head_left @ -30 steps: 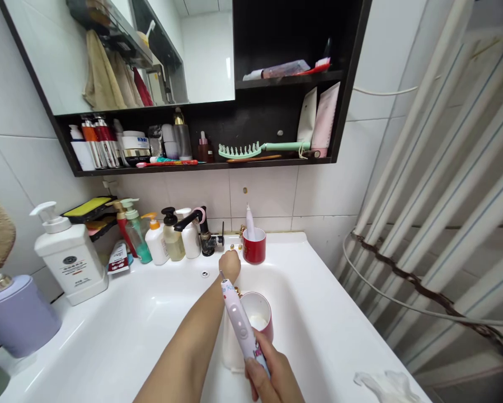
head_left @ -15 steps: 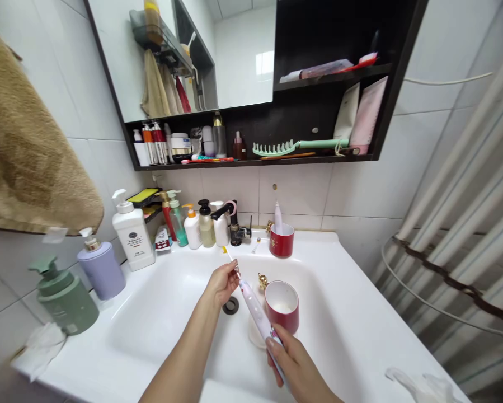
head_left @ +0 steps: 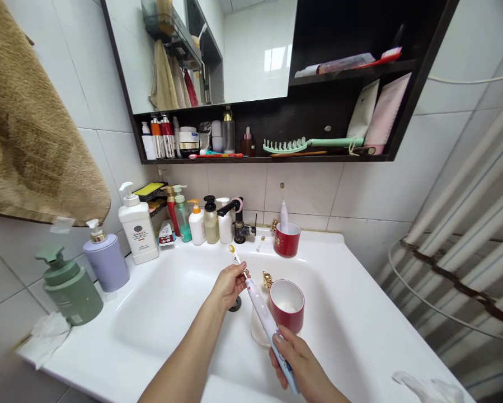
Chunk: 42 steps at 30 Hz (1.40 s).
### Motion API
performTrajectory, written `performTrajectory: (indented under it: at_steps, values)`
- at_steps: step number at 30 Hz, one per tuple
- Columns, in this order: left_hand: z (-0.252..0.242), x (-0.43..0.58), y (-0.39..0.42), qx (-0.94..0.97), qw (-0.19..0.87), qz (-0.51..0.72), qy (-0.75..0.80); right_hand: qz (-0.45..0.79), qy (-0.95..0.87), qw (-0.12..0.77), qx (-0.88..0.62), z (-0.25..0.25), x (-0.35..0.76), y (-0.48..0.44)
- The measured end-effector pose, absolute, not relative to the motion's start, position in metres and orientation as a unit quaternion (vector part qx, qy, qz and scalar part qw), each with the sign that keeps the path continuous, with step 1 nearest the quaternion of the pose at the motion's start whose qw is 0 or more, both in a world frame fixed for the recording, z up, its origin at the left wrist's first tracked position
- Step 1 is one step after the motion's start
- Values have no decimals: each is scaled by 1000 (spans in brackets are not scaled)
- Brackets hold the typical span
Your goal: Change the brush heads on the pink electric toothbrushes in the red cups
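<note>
My right hand (head_left: 295, 358) is wrapped round the handle of a pale pink and light blue electric toothbrush (head_left: 262, 309), tilted up to the left over the sink. The fingers of my left hand (head_left: 231, 284) pinch the thin white neck of its brush head (head_left: 231, 248), which has a yellow ring near the top. Just right of the handle, a red cup (head_left: 287, 308) with a white inside stands in the basin.
The white sink (head_left: 171, 313) has a black faucet (head_left: 236, 221) at its back. Pump bottles (head_left: 139, 232) line the left and back rim. Another red cup (head_left: 287, 242) holds a pale device. A dark shelf (head_left: 251, 159) hangs above.
The view has shifted slightly, so the surroundings sit a little further right. The brush head has turned, and its yellow ring now shows more clearly. Both hands keep their hold.
</note>
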<state>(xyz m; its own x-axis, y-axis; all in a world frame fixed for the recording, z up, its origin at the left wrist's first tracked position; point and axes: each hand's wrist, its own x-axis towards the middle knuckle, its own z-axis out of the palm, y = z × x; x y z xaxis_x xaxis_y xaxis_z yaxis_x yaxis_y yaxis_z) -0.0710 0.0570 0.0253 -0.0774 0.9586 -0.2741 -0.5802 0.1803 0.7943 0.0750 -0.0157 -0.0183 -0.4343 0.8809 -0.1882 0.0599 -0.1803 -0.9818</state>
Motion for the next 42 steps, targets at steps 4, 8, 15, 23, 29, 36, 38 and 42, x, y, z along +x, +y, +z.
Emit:
performTrajectory:
  at_steps: [4, 8, 15, 23, 29, 36, 38, 42]
  values:
    - [23, -72, 58, 253, 628, 595, 433, 632, -566, 323, -419, -15, 76, -17]
    - [22, -70, 59, 268, 610, 607, 432, 602, -586, 343, -419, -14, 76, -20]
    - [19, -58, 56, 277, 609, 616, 415, 611, -582, 358, -400, -16, 76, -19]
    - [23, -49, 51, 269, 614, 626, 397, 597, -587, 378, -395, -10, 77, -20]
    - [23, -47, 50, 282, 624, 618, 386, 586, -587, 397, -393, -10, 76, -20]
    - [27, -42, 47, 298, 637, 612, 362, 610, -559, 410, -384, -11, 75, -24]
    - [28, -42, 46, 304, 652, 604, 342, 655, -524, 395, -375, -11, 74, -24]
    - [31, -42, 45, 309, 664, 601, 321, 708, -470, 386, -360, -12, 73, -25]
